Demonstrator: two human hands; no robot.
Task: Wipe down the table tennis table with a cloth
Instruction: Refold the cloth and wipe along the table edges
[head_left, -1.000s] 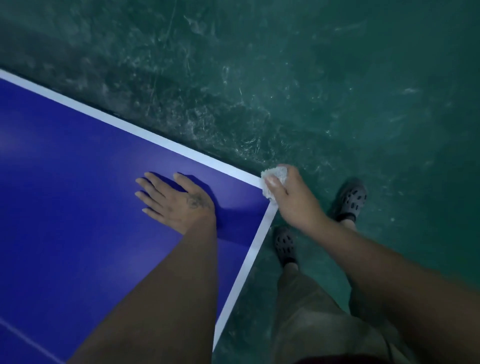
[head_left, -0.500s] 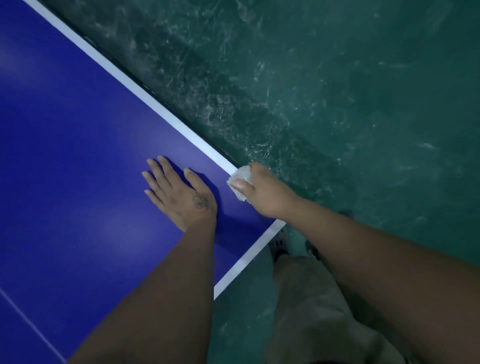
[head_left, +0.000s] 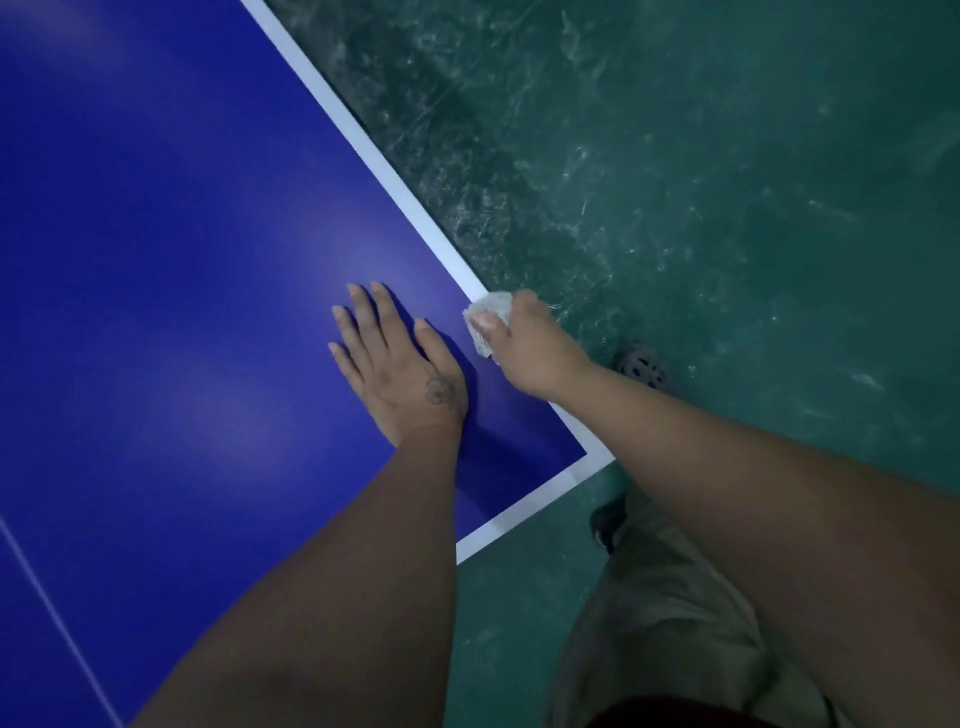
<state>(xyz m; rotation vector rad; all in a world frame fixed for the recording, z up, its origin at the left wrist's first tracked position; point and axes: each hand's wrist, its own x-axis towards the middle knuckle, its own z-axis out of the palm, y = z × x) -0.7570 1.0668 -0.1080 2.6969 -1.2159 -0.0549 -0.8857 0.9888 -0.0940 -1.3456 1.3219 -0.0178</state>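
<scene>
Cloth (head_left: 491, 312), just one, sits pinched in your right hand (head_left: 530, 353) on the tabletop (head_left: 156, 260), at its white edge near the corner; your left hand (head_left: 400, 369) lies flat beside it, fingers straight.

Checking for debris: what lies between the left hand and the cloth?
Only bare blue table top, shadowed, between the left hand and the cloth gripped by the right hand; head view.
</scene>
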